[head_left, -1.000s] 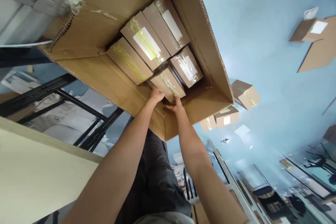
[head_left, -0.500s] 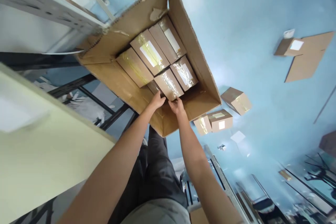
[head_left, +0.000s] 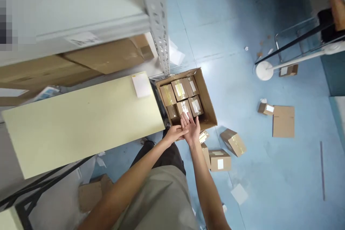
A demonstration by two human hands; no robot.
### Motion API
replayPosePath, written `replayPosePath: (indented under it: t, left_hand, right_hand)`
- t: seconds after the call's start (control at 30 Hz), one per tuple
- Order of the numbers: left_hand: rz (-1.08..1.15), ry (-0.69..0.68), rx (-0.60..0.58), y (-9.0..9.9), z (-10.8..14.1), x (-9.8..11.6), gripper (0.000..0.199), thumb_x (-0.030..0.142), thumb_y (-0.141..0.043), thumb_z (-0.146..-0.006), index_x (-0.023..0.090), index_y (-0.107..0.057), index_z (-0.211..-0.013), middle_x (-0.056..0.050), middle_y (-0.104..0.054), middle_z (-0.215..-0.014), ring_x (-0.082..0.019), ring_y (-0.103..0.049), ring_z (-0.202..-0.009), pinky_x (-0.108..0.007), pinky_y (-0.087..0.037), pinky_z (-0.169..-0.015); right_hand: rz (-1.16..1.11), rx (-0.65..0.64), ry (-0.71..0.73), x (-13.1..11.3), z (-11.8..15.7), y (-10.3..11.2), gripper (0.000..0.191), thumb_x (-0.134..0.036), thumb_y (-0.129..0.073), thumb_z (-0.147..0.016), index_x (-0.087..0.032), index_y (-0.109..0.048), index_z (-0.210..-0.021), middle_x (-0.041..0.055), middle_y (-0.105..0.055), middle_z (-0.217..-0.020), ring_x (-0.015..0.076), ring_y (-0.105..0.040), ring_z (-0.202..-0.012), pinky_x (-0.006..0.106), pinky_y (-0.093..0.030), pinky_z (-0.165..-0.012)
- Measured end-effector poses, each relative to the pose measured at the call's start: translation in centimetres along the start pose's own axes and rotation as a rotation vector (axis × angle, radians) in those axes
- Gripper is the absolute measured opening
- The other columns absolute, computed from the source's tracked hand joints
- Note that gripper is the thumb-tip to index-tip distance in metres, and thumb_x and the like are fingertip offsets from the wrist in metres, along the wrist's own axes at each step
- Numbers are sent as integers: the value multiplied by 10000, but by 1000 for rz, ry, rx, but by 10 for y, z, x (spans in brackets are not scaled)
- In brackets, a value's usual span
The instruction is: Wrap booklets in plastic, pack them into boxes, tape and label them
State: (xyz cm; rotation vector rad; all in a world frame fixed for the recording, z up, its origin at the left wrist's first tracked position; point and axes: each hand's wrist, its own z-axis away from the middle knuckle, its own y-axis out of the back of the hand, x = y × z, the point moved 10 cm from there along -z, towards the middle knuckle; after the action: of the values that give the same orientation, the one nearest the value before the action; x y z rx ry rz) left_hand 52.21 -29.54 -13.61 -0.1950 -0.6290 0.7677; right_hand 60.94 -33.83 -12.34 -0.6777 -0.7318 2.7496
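Observation:
Above the large open carton (head_left: 207, 97), my right hand (head_left: 192, 131) is turned palm up with its fingers spread and nothing in it. My left hand (head_left: 175, 133) meets it from the left, its fingers closed on the edge of the right palm. Inside the carton sit several small brown boxes in two rows, among them a taped box (head_left: 167, 94), a box with a white label (head_left: 180, 90) and another labelled box (head_left: 196, 105). The box nearest my hands (head_left: 183, 107) is partly hidden by my fingertips.
A pale yellow board (head_left: 88, 122) lies left of the carton, beside a perforated metal shelf post (head_left: 157, 18). On the blue floor to the right are a taped box (head_left: 233, 142), a labelled box (head_left: 219, 160) and a flat cardboard sheet (head_left: 284, 121).
My hands have come up out of the carton, away from the small boxes, and now touch each other. My view has risen and turned, so the carton looks smaller. The small boxes remain inside.

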Motion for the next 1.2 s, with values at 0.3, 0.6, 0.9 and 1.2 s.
replayPosePath:
  t: [0.3,0.6,0.9,1.2]
  left_hand:
    - [195,-362,21,89,212,55,670,720,-937,-659,169,-797,-1014,-107,-820,-991,-281,-806,-905,-429,-639,-932]
    - [362,-752,311,263,408,19,535,687,-902,-732,223,-828,-990,-61,-829,-1015,-315,-782,-1051,-403,-646,-910]
    - [726,-1020,493,393,560,-81,578,666,-900,-740,184,-846,-1054,-99,-837,-988,-293,-800,-924,-449,-624,-977]
    - [1020,-1019,1026,494,636,-210,546,704,-881,-708,200,-829,-910,-40,-789,-802,-219,-743,-761,-365,-648,-800]
  right_hand:
    - [338,-464,66,95,163,-188,615,-750,-624,-923,-253,-769,-1256,121,-691,-1509,285,-492,-1573,524,-379,-1316]
    - [630,-865,-69,314,294,-301,683,-814,-620,-893,-251,-773,-1250,130,-694,-1497,299,-424,-1615,541,-325,-1342]
    - [836,-1222,-339,518,427,-342,614,-765,-586,-955,-268,-783,-1258,102,-697,-1500,289,-517,-1553,521,-228,-1393]
    - [1154,-1412,-648,703,502,-311,609,-757,-599,-941,-252,-778,-1232,112,-709,-1476,290,-545,-1526,522,-280,-1383]
